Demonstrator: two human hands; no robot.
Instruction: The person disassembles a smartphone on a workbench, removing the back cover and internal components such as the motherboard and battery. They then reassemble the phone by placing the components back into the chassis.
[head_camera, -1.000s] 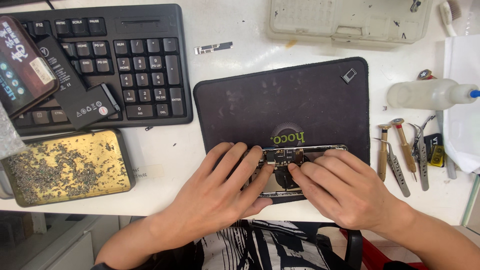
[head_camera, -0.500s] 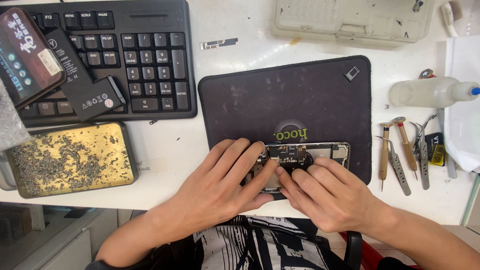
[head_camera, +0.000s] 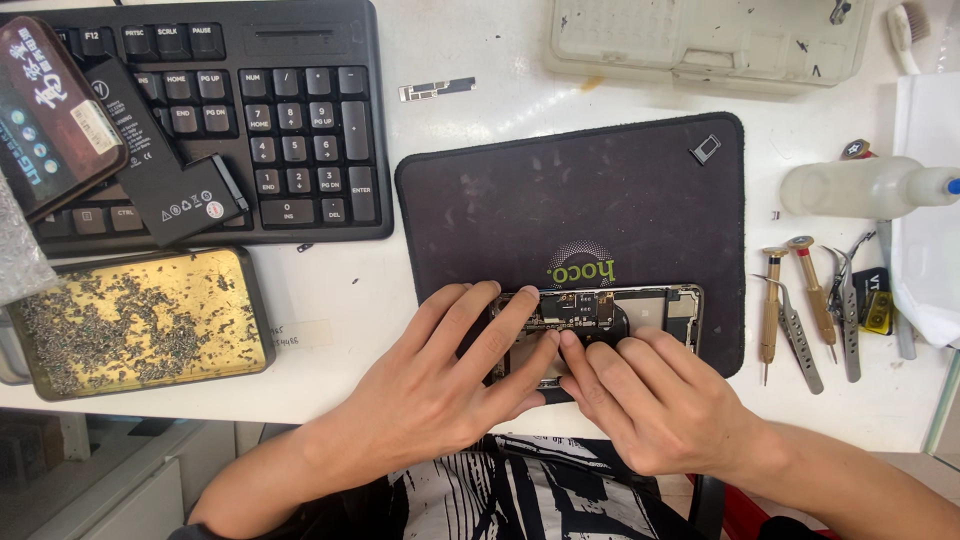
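**A:** Looking straight down at the white table, and both hands are on an opened phone lying along the near edge of a dark work mat. Its back is off, so the circuit board and metal frame show.

**B:** The left hand lies flat over the left part of the phone, fingers spread and extended, pressing down rather than gripping. Nothing is clasped in it.

**A:** The right hand comes in from the other side, fingers stretched out with the tips on the phone's middle, just below the board. The two sets of fingertips nearly meet there. I cannot tell whether a small part sits beneath them.

**B:** And the surroundings?

**A:** Right of the mat, a row of hand tools: two small screwdrivers with wooden handles, and tweezers beside them. Above those, a clear squeeze bottle lies on its side.

**B:** On the far left, a gold-coloured tray speckled with tiny screws sits near the table's edge. Behind it is a black keyboard, with a black phone battery resting across its keys.

**A:** A small metal card tray lies on the mat's far right corner, well apart from the hands. At the top, a pale plastic parts box.
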